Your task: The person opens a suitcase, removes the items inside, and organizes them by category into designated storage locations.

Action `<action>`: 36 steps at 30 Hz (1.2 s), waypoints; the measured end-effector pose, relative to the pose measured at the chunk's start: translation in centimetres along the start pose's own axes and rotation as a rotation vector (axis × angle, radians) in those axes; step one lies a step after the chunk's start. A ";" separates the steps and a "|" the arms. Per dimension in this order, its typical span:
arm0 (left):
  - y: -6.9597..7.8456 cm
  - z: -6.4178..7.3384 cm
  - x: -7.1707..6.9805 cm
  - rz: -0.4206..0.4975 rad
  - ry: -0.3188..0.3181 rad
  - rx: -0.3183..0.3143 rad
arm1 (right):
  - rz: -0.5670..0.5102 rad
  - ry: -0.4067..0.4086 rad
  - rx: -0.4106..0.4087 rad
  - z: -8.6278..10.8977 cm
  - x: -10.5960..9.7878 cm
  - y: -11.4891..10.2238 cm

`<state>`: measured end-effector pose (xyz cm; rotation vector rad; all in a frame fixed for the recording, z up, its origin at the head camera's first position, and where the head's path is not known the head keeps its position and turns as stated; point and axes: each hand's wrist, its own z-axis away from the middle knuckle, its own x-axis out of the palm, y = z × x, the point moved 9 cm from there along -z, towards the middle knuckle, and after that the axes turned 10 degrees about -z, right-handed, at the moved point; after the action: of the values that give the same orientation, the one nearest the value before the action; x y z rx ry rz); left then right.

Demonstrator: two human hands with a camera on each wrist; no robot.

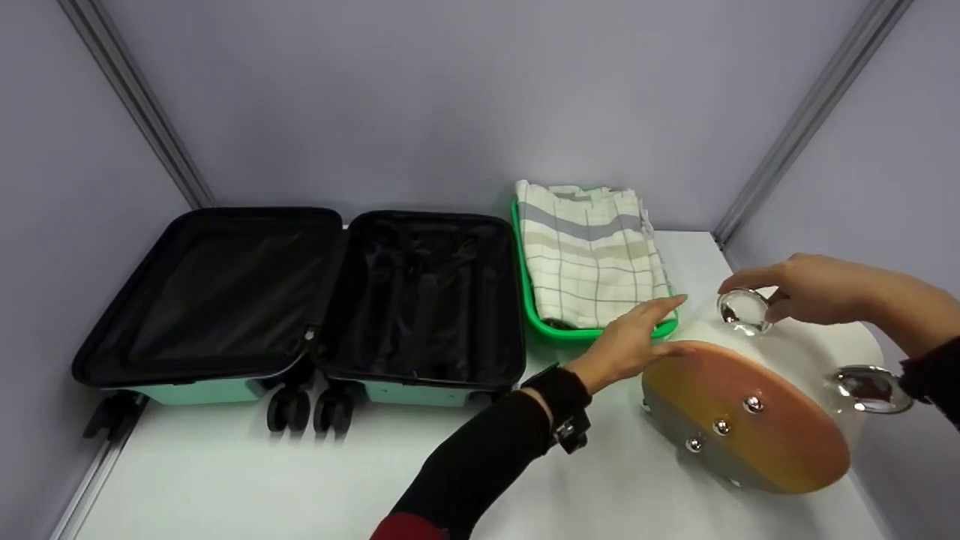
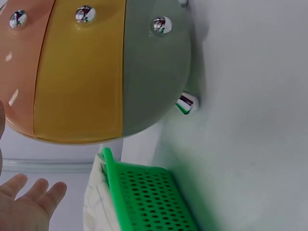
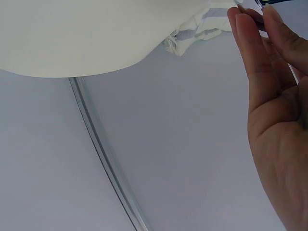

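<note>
A white box (image 1: pixel 810 341) with a rounded, striped front panel (image 2: pixel 82 72) in orange, yellow and grey-green stands at the right. Chrome knobs (image 1: pixel 721 426) dot the stripes, and small chrome feet (image 2: pixel 186 102) meet the tabletop. My left hand (image 1: pixel 622 345) has its fingers stretched out, its thumb at the panel's upper left edge. Over the box's far side, my right hand (image 1: pixel 814 291) pinches a shiny clear-looking ring (image 1: pixel 742 311) between thumb and fingers. A second shiny ring (image 1: pixel 870 390) sits by the right wrist. In the right wrist view, the fingers mostly hide the held ring.
Behind my left hand, a green perforated basket (image 1: pixel 562 332) holds a folded checked cloth (image 1: pixel 592 255). To the left, a mint suitcase (image 1: pixel 240 300) lies spread with black lining and wheels. Grey walls (image 1: pixel 450 105) close in the white table (image 1: pixel 300 480).
</note>
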<state>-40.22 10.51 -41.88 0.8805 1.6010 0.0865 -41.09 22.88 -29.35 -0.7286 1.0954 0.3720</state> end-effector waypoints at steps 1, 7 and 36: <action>0.2 -0.3 0.1 0.004 -0.012 -0.001 | 0.013 0.002 -0.002 -0.1 0.0 0.0; 1.1 -1.1 1.4 0.012 -0.059 -0.015 | 0.079 0.022 -0.008 -0.3 -0.2 0.5; -2.7 4.5 -2.5 -0.091 -0.018 0.043 | 0.061 0.662 0.336 1.3 0.4 3.9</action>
<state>-37.71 5.27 -42.35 0.8379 1.6285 -0.0195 -42.43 26.52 -30.73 -0.5234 1.7561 -0.0196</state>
